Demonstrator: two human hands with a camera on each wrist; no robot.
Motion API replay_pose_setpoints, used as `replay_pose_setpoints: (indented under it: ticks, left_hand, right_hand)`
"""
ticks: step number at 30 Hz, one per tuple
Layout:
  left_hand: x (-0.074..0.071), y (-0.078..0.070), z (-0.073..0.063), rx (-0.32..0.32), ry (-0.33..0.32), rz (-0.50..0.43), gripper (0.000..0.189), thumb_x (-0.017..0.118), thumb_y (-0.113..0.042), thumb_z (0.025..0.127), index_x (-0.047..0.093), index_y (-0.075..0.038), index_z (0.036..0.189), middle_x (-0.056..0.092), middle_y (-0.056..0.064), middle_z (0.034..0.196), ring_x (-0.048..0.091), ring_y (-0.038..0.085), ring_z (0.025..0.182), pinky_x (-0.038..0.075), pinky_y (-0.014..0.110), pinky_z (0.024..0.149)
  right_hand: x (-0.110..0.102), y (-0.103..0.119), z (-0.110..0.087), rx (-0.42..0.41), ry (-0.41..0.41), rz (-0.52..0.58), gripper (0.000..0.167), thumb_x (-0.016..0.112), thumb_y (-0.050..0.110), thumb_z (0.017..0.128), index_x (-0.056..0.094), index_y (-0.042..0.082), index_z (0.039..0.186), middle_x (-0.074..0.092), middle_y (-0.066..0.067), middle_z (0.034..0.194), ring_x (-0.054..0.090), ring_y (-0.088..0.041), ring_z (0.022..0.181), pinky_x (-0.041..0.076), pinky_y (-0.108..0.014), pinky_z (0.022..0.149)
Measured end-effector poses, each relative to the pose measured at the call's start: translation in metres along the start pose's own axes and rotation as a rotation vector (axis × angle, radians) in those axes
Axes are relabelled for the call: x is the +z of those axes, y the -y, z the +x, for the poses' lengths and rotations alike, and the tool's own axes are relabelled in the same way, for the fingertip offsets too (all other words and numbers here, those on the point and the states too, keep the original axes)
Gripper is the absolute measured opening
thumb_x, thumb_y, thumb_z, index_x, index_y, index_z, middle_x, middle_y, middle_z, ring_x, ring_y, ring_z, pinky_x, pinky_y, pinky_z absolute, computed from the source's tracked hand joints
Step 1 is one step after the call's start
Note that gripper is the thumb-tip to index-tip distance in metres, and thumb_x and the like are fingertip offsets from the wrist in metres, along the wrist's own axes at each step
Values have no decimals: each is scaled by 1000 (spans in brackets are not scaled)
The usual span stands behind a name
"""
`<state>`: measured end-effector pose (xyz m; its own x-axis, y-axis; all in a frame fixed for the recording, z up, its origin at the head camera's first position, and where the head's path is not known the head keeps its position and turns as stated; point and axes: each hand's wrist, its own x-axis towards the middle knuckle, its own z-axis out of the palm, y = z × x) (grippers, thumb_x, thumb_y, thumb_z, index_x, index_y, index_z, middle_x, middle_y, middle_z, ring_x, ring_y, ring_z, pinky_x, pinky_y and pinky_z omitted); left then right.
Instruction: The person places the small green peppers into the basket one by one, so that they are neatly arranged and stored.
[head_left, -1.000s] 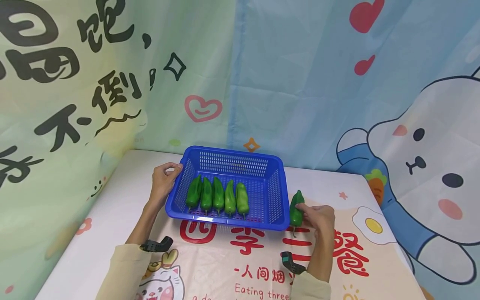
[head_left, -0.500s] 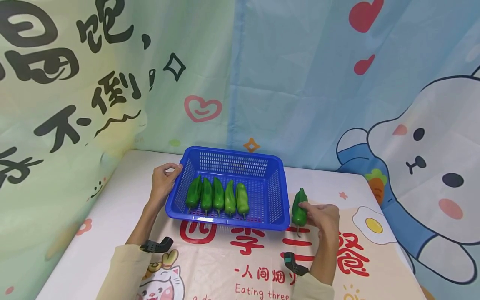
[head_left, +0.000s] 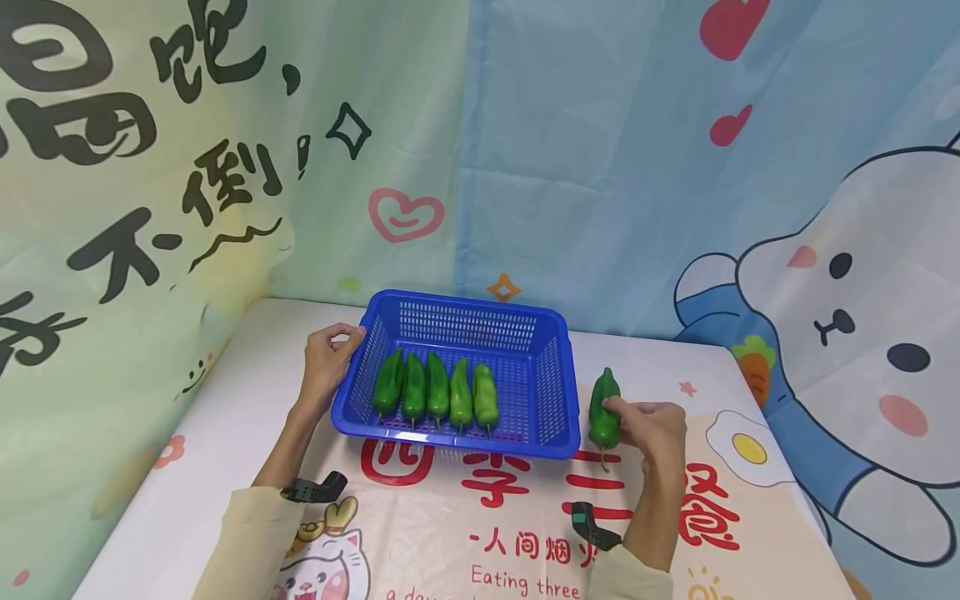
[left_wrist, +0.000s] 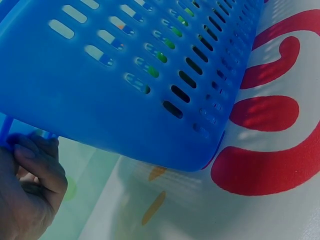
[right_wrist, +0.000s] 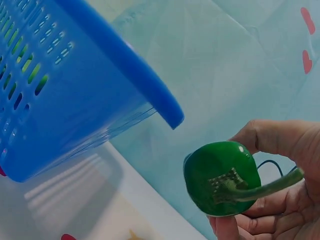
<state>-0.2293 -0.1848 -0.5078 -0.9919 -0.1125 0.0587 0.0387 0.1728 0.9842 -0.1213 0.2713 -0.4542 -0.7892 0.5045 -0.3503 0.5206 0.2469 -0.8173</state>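
Note:
A blue plastic basket (head_left: 450, 443) with slotted sides stands on the table. Inside it, several green peppers (head_left: 437, 390) lie side by side in a row, stems toward the near side. My left hand (head_left: 327, 360) grips the basket's left rim; in the left wrist view its curled fingers (left_wrist: 42, 165) are at the rim's edge. To the right of the basket, my right hand (head_left: 651, 432) pinches another green pepper (head_left: 604, 410) between thumb and fingers, apart from the basket. The right wrist view shows that pepper (right_wrist: 220, 175) stem-end on, its stem curving toward the palm.
The table (head_left: 217, 433) carries a printed cloth (head_left: 420, 525) with red characters and a cat drawing. Behind the basket hangs a printed curtain (head_left: 555, 208), and on the right it shows a large rabbit. Dark bands (head_left: 315, 489) are on both wrists.
My right hand has moved a little to the right and slightly farther away with the pepper, widening the gap to the basket. The left hand and the basket have stayed in place.

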Motion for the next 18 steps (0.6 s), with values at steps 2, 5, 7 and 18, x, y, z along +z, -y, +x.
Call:
replay_pose_setpoints:
  ticks: [2, 5, 7, 18]
  left_hand:
    - [0, 0, 0, 3, 0, -3, 44, 68, -31, 110, 70, 12, 121, 80, 29, 91, 73, 7, 56, 60, 23, 51]
    - [0, -1, 0, 7, 1, -6, 44, 69, -30, 110, 70, 12, 121, 80, 29, 91, 73, 6, 56, 59, 23, 51]
    - [1, -1, 0, 10, 2, -6, 44, 68, -31, 110, 70, 12, 120, 80, 29, 91, 73, 7, 56, 60, 23, 51]
    - [0, -1, 0, -1, -4, 2, 43, 69, -31, 110, 70, 11, 120, 81, 22, 86, 72, 6, 55, 59, 23, 51]
  right_hand:
    - [0, 1, 0, -6, -7, 1, 65, 77, 35, 100, 63, -14, 140, 67, -38, 140, 78, -45, 118, 54, -59, 115]
    - [-1, 2, -1, -12, -15, 1, 65, 77, 36, 100, 64, -14, 140, 67, -38, 139, 78, -44, 117, 55, -58, 114]
    - [-1, 3, -1, -20, -17, -4, 65, 77, 36, 100, 64, -14, 139, 68, -37, 139, 79, -44, 116, 55, -57, 113]
    - [-2, 7, -7, -34, -6, -10, 64, 77, 35, 100, 64, -14, 139, 67, -37, 139, 79, -43, 116, 56, -52, 108]
